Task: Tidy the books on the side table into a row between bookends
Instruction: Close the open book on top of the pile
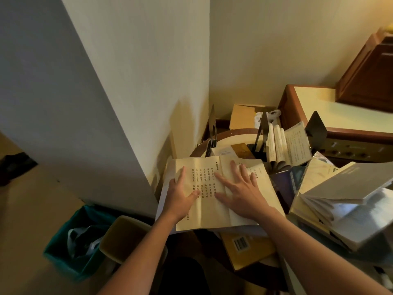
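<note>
A pale wall corner (119,99) filled the view from nine to twelve o'clock, and a brown-edged cabinet (331,105) stood at two o'clock. Below them was the round side table (238,130), crowded with books. At four o'clock from its middle a loose pile of books (344,211) leaned and slid over one another, some of them lying open. The open book (214,194), cream pages printed in vertical columns, lay flat at the table's centre and overhung the near rim. On the floor at eight o'clock sat a teal bin (63,248), with a tan bin (125,237) just beside it. At one o'clock from the open book a short row of books (285,145) stood leaning between two black bookends (262,133) (316,128), while a third bookend (212,126) stood alone at twelve o'clock, next to the wall. A yellow book (246,250) with a barcode lay at six o'clock, partly under the open book. The right hand (242,194) rested flat on the right page, fingers straight and spread apart. The left hand (182,196) rested on the left page at nine o'clock, thumb and forefinger stretched out and its outer fingers at the page's edge, clamped on nothing.
</note>
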{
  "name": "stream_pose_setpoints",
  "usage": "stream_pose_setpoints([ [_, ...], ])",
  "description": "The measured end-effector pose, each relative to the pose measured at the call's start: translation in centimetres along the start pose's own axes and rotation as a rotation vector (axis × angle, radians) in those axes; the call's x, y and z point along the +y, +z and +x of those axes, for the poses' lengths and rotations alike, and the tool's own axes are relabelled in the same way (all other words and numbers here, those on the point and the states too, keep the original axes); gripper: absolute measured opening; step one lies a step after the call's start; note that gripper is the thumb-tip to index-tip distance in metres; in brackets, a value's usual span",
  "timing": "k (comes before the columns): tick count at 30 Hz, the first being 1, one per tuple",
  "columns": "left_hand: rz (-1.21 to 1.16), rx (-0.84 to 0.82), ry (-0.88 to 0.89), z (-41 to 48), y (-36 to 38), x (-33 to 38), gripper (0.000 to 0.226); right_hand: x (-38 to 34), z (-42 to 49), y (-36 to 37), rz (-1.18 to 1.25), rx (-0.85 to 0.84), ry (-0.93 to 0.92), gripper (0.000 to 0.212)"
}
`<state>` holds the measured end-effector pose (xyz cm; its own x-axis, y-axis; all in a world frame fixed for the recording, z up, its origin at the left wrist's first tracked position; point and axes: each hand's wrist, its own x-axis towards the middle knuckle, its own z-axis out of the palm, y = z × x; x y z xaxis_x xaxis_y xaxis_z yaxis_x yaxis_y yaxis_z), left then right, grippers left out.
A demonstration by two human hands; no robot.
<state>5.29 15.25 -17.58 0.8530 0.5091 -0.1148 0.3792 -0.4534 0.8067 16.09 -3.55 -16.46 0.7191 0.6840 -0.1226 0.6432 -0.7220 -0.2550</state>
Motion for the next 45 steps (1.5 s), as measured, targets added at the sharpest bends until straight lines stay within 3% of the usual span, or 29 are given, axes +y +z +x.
stream_pose_setpoints([
  [5, 0.229, -0.007, -0.036, -0.3, 1.3, -0.9, 0.076, 0.4, 0.6, 0.6, -0.001, -0.006, 0.028, 0.069],
  [11, 0.687, -0.043, 0.183, -0.5, 2.5, -1.5, 0.059, 0.7, 0.6, 0.8, 0.001, 0.005, 0.016, 0.068],
  [16, 0.892, 0.038, 0.245, 0.1, 2.8, 0.4, 0.058, 0.7, 0.7, 1.0, -0.008, 0.005, 0.023, 0.068],
  [25, 0.753, 0.017, 0.283, -5.1, 4.3, -0.7, 0.061, 0.8, 0.9, 1.1, -0.024, 0.006, 0.018, 0.068],
  [34, 0.699, -0.042, 0.133, 1.5, 3.3, 1.8, 0.056, 0.9, 1.1, 1.2, -0.018, -0.002, 0.021, 0.068],
  [45, 0.76, -0.081, 0.206, -6.8, 2.8, -0.4, 0.056, 0.9, 1.2, 1.4, -0.019, 0.012, 0.032, 0.069],
])
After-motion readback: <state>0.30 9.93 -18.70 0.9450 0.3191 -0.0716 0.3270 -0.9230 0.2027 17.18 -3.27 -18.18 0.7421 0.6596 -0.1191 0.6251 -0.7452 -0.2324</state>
